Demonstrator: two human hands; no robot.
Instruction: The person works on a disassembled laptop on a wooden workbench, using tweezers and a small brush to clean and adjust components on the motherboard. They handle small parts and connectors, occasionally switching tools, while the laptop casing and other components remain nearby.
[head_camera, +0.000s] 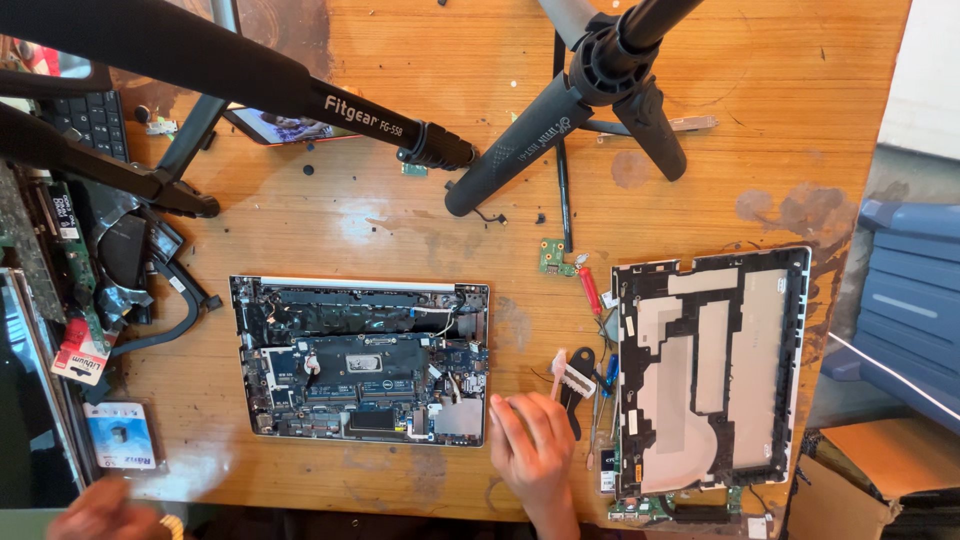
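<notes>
An opened laptop base (360, 358) lies on the wooden table (400, 230) with its circuit board and black parts exposed. My right hand (535, 450) rests flat on the table at the base's lower right corner, fingers close together and pointing up-left, holding nothing that I can see. My left hand (105, 512) is blurred at the bottom left edge, near a small blue packet (120, 435); its grip cannot be made out. The laptop's removed bottom cover (710, 370) lies inside-up to the right.
Black tripod legs (560, 110) cross the table's far side above a phone (280, 128). A red-handled screwdriver (590, 290), a small green board (553, 257) and several tools (590, 385) lie between base and cover. Loose parts and a keyboard (95, 120) crowd the left edge. Blue bins (910, 300) stand at right.
</notes>
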